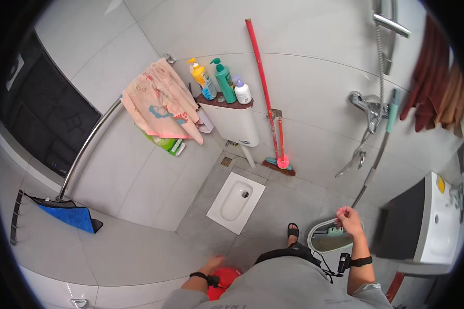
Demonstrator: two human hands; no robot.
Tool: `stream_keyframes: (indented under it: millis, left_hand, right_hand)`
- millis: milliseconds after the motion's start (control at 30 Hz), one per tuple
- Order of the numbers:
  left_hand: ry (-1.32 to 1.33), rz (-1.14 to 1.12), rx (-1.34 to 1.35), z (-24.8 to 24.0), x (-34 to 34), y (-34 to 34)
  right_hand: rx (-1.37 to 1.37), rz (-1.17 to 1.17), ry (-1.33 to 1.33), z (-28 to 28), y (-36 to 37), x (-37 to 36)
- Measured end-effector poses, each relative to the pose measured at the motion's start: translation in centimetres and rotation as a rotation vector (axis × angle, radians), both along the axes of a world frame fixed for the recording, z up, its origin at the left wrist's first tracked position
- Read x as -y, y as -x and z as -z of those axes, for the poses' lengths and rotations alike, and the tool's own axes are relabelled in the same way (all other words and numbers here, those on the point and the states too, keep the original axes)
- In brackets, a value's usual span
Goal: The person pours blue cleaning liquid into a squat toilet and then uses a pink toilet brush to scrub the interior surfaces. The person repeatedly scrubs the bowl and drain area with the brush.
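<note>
Grey tiled floor: white squat toilet set in, oval pale bucket right, broom head against wall. Brown cistern lid: three pump bottles.

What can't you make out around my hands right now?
In the head view:
Left hand: blurred, so contact with the red object is unclear.
Red object: partly hidden by the grey shirt.
Green-topped pole: lower end hidden behind the right hand.
Right hand's grip: too small to tell whether it holds anything.
</note>
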State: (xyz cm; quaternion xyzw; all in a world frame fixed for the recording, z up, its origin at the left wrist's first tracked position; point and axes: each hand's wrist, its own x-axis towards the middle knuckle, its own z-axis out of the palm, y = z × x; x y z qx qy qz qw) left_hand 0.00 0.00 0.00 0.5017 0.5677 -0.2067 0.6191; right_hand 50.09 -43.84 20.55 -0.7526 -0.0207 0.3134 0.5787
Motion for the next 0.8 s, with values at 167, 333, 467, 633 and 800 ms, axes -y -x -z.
stream_keyframes:
  millis: [167, 333, 467, 633, 800]
  left_hand:
    - [-0.208, 0.003, 0.033, -8.1, -5.8, -13.3]
    - [-0.716, 0.208, 0.165, -15.8, -17.0, -24.0]
    - [-1.032, 0.465, 0.288, -25.2, -26.8, -36.0]
    - [-1.677, 0.823, 0.539, -38.7, -42.1, -47.4]
    - [-2.119, 0.701, 0.311, -52.8, -58.2, -56.4]
  right_hand:
    - [-0.104, 0.060, 0.006, 1.1, -8.5, -4.6]
    - [-0.049, -0.002, 0.032, 0.4, -14.7, -9.8]
    - [-0.035, -0.016, 0.059, 1.5, -17.6, -12.2]
    - [-0.068, 0.047, 0.069, 3.7, -17.5, -14.2]
    - [-0.079, 0.279, 0.210, 5.6, -14.4, -15.7]
